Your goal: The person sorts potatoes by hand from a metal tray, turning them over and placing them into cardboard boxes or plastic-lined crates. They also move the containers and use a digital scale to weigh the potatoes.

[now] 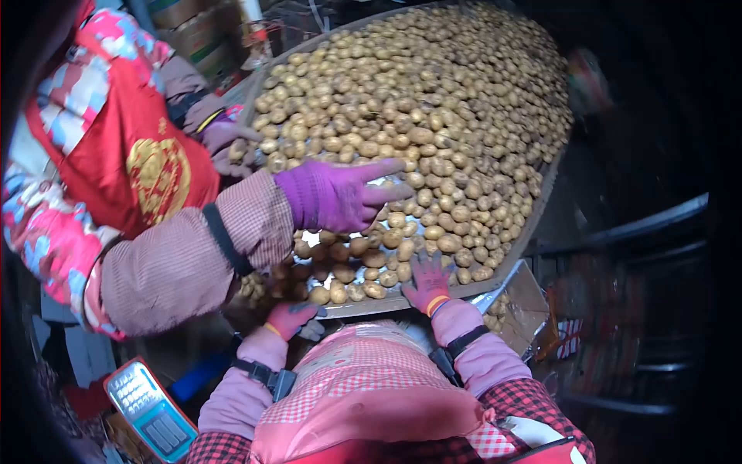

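Note:
Both of my hands wear pink and grey gloves at the near edge of a large table (pixel 371 307) heaped with potatoes (pixel 433 100). My right hand (pixel 427 284) lies on the near edge with its fingers spread, touching potatoes beside it. At the near left corner, my left hand (pixel 294 321) is by the table's rim, fingers bent; whether it holds anything is hidden. Above and between them, a co-worker's purple-gloved hand (pixel 332 195) reaches over the potatoes. The co-worker's other gloved hand (pixel 229 143) is at the table's left edge.
A co-worker in a red apron (pixel 131 155) stands at the left, one sleeved arm (pixel 193 247) across the near left corner. A scale-like device with a blue panel (pixel 152 411) is at lower left. A cardboard box (pixel 527 309) with potatoes stands below the table's right edge.

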Motion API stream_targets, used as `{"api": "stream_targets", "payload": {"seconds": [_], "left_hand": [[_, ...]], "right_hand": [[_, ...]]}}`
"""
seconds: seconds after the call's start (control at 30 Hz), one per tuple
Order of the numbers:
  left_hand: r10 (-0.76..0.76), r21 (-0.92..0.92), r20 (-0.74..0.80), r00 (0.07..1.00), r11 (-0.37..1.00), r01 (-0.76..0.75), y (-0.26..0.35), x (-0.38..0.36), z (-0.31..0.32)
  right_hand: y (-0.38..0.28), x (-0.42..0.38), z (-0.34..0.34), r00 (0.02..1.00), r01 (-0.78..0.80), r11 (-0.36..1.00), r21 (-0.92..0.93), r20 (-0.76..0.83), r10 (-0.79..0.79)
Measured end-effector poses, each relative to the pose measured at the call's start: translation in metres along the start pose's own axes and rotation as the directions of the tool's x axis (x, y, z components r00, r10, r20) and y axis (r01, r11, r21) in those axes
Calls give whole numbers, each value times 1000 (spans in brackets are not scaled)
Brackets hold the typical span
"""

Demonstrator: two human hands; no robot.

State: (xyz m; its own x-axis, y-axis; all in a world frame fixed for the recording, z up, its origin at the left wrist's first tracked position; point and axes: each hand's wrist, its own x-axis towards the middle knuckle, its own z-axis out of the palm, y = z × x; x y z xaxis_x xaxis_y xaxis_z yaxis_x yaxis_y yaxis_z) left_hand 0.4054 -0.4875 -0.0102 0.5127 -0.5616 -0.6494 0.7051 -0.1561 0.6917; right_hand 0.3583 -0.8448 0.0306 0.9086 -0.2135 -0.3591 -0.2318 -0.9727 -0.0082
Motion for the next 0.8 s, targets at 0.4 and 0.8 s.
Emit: {"api": "stream_targets", "payload": {"seconds": [0.4,0.8], "left_hand": [[492,869,480,727,-153,-470,233,67,90],[-203,-24,947,248,-816,-577,282,12,255]], "right_hand": [[1,-5,-15,997,18,999,-30,78,-15],[33,-96,11,942,-177,910,374,-204,267]]}}
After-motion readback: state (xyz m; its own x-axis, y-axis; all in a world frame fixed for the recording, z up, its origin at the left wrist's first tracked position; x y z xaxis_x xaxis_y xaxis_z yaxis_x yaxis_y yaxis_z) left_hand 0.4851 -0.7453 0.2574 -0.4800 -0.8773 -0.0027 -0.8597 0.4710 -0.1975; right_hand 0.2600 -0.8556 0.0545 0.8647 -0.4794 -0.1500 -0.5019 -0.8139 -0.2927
